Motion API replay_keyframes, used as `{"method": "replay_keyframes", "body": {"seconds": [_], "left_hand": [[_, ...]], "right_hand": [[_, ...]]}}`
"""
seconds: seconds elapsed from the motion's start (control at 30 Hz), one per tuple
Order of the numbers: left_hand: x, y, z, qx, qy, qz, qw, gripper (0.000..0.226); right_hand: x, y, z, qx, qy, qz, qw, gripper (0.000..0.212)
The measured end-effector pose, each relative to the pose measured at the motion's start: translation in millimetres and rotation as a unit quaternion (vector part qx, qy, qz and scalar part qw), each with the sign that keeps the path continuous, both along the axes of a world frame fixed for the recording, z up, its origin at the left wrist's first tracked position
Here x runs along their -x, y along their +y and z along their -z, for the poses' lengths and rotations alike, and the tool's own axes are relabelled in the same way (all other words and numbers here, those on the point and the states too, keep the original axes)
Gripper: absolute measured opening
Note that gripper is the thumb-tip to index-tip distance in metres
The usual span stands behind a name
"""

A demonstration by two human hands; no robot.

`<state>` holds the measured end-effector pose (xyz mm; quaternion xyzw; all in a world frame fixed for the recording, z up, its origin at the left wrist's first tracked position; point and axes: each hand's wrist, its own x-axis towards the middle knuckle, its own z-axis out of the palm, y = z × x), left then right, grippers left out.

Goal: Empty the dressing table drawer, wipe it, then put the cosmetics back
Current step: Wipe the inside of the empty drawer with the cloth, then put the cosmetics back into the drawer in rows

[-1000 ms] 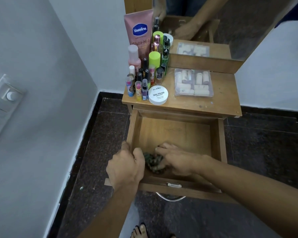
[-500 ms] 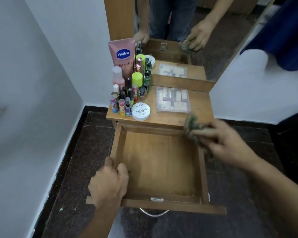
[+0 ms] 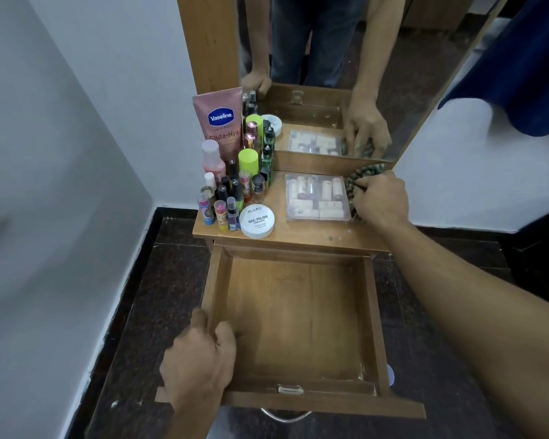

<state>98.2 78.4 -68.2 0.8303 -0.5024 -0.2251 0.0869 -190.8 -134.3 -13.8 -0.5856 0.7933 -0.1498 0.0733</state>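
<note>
The left hand grips the left wall of the open drawer, fingers curled over it. The right hand pinches the cloth on the table. The box lies just left of these fingers, and the cosmetics stand farther left.

Our left hand clasps the left wall of the drawer close to its near left corner. The back of the hand faces up and the thumb is on the wall's inner side. Its forearm runs down past the drawer's front and out of view. Our right arm, bare, comes in from the near right and crosses above the drawer's right wall. Our right hand lies beyond the drawer's far right corner, knuckles up, with its fingers curled round a bunched cloth.
</note>
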Motion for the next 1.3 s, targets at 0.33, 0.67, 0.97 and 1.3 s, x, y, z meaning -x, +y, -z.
{"method": "replay_keyframes", "body": {"seconds": [0.33, 0.67, 0.97, 1.3], "left_hand": [[-3, -2, 2, -0.013, 0.015, -0.002, 1.000, 0.059], [-4, -5, 0, -0.038, 0.023, -0.006, 0.999, 0.068], [-3, -4, 2, -0.031, 0.062, -0.032, 0.997, 0.066], [52, -38, -33, 0.184, 0.251, -0.067, 0.948, 0.030]], "right_hand": [[-27, 10, -27, -0.025, 0.183, 0.009, 0.983, 0.036], [-68, 23, -6, -0.134, 0.067, -0.202, 0.968, 0.056], [-76, 67, 0, -0.121, 0.083, -0.168, 0.975, 0.056], [-69, 110, -5, 0.049, -0.032, -0.023, 0.998, 0.049]]}}
